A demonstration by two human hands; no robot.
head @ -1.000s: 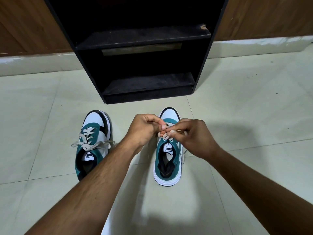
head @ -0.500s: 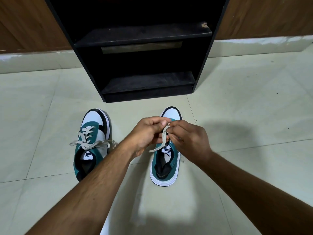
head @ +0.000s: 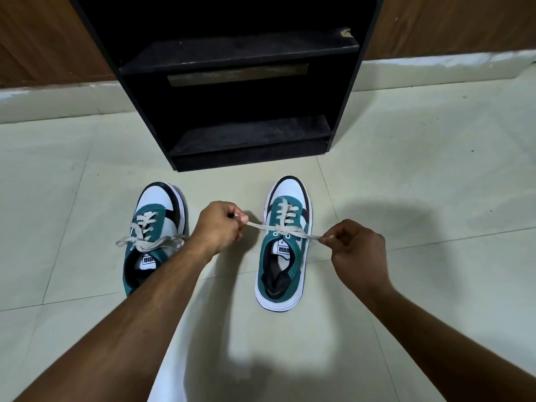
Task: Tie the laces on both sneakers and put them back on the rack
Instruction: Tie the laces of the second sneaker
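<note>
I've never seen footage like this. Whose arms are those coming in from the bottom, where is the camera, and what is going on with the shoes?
There is no robot here: the arms belong to a person. The one camera sits on that person's head and looks forward and down, so you see what they see.

Two teal and white sneakers stand on a pale tiled floor. In front of them is a black rack with bare shelves.

The left hand and the right hand each pinch one end of the lace of the right sneaker, pulling it sideways across the shoe. The left sneaker is untouched; its lace ends lie loose across it, with no bow showing.
</note>
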